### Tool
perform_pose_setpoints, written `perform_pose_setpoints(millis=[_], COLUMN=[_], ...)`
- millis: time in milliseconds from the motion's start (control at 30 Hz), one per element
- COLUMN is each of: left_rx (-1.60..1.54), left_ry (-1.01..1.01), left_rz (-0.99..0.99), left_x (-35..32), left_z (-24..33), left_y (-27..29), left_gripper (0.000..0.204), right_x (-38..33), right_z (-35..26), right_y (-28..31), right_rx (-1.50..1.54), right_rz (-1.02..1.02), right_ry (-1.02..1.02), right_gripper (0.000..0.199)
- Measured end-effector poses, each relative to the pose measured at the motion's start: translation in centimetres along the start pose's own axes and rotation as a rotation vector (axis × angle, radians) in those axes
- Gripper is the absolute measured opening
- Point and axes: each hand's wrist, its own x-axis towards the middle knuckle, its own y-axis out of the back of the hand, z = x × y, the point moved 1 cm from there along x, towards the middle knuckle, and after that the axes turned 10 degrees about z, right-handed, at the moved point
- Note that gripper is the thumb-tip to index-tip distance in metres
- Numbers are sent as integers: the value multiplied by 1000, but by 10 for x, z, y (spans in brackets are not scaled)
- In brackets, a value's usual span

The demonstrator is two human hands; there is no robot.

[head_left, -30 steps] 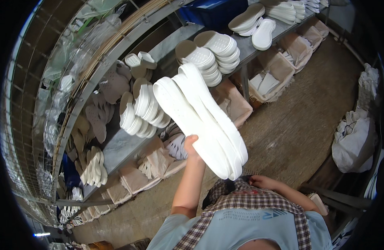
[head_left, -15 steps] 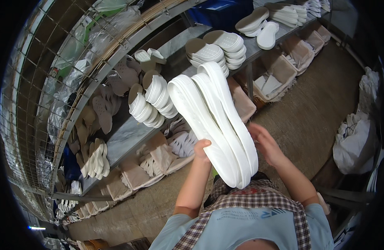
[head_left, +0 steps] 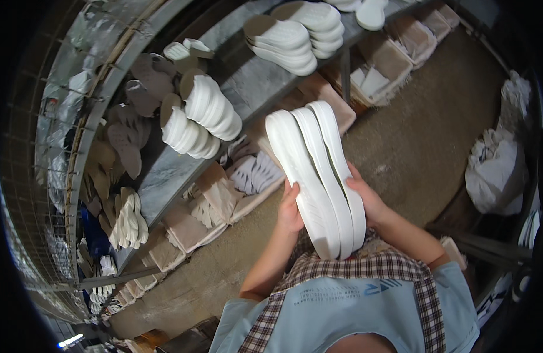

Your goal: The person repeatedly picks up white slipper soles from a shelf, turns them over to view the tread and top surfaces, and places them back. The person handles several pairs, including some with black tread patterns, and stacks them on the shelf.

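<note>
A stack of three white shoe soles is held upright on edge in front of my chest, pressed together side by side. My left hand grips its left side, the thumb lying against the outer sole. On the opposite side my right hand closes around the right-hand sole, its thumb along the edge. Part of the fingers of both hands is hidden behind the soles. The lower ends of the soles come close to my checked apron.
To the left runs a grey metal shelf with stacks of white soles and more soles farther along. Lined bins holding white pieces stand below it. Wire mesh borders the far left. A white sack sits at the right.
My right hand, formerly off the soles with its fingers spread, now grips their right side. The soles have shifted slightly right and sit more upright. My view has moved too.
</note>
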Motion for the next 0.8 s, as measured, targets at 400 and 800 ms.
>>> perform_pose_setpoints(millis=[400, 800], left_rx=[-52, 138], left_ry=[221, -71], left_rz=[200, -110], left_x=[40, 45], left_z=[-11, 4], left_y=[8, -41], left_gripper=[38, 45], right_x=[31, 33], right_z=[-50, -64], right_y=[-11, -7], right_rx=[-62, -175], right_rz=[83, 42], right_ry=[-300, -154], right_gripper=[53, 50])
